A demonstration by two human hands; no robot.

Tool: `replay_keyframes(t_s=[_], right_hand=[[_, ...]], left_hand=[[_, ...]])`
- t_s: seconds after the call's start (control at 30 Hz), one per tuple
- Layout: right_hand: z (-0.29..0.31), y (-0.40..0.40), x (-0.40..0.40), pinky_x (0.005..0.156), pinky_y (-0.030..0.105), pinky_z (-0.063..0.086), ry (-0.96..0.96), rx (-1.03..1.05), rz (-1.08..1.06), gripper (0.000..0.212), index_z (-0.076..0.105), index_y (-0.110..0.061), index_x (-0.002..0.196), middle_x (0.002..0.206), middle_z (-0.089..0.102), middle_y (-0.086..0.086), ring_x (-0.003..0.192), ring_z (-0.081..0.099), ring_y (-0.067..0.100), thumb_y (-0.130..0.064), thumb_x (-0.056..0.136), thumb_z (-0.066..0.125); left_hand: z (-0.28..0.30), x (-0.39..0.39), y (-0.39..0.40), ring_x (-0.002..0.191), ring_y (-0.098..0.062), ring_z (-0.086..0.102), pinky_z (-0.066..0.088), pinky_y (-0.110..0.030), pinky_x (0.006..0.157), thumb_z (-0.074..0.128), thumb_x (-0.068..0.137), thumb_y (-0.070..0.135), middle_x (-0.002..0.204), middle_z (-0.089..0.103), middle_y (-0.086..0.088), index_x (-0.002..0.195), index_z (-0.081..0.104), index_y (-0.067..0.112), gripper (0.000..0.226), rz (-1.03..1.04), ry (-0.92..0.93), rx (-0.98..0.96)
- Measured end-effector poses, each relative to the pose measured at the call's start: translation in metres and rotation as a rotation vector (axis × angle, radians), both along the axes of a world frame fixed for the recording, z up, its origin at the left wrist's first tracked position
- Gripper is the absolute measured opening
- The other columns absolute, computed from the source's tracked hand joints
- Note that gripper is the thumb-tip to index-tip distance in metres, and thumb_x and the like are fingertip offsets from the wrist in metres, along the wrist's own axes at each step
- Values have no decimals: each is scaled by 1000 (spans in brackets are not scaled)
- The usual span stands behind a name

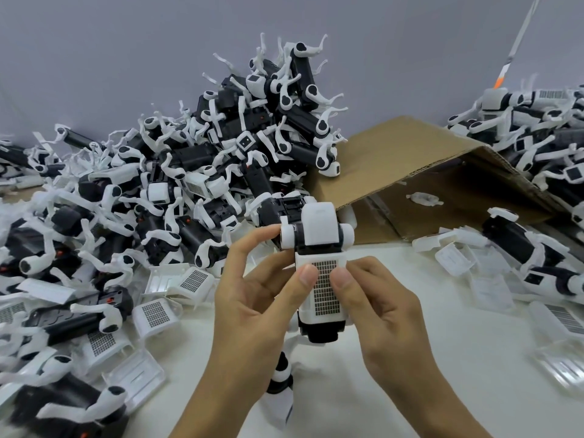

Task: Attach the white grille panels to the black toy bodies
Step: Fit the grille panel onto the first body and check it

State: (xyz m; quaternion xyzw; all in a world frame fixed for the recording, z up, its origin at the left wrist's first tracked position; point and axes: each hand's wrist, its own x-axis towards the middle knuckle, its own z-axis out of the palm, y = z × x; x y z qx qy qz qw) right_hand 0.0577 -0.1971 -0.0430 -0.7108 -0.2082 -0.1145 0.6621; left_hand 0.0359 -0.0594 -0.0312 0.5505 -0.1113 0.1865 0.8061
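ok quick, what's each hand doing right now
Left hand: holds the toy body, thumb pressing the white grille panel.
Right hand: holds the same toy, thumb pressing the panel.

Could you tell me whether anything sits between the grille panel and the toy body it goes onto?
Nothing visible does: the grille panel already lies on the toy body, both hands' thumbs pressing it.
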Motion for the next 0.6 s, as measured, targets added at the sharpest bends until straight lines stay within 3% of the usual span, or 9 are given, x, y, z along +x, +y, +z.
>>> replay_keyframes(t_s=[0.1, 0.27, 0.47, 0.6], right_hand=[[-1, 0, -2, 69, 53, 56, -38, -4, -43, 28, 72, -48, 98, 92, 66, -8, 90, 65, 23, -67, 88, 54], [2, 1, -3, 68, 39, 60, -23, 52, -121, 43, 72, -45, 100, 97, 72, -10, 92, 69, 19, -78, 85, 49], [5, 1, -6, 65, 32, 60, 11, 111, -110, 40, 76, -36, 96, 92, 73, -3, 85, 69, 21, -70, 84, 58], [6, -2, -5, 63, 25, 58, 148, 204, -23, 33, 78, -27, 92, 86, 75, 3, 80, 73, 17, -56, 79, 69]], left_hand=[[0, 0, 0, 106, -28, 72, 59, -32, 81, 79, 85, 19, 114, 74, -13, 120, 60, 32, 42, -13, -17, 51], [-1, -2, -1, 112, -29, 70, 58, -30, 85, 75, 80, 13, 121, 72, -12, 127, 58, 32, 54, -68, -56, 90], [-1, -1, -4, 108, -27, 72, 59, -29, 83, 74, 81, 16, 118, 74, -10, 129, 60, 32, 53, -15, -59, 88], [-2, -2, -7, 107, -29, 72, 59, -34, 84, 74, 80, 21, 117, 74, -10, 127, 61, 36, 51, -21, -36, 98]])
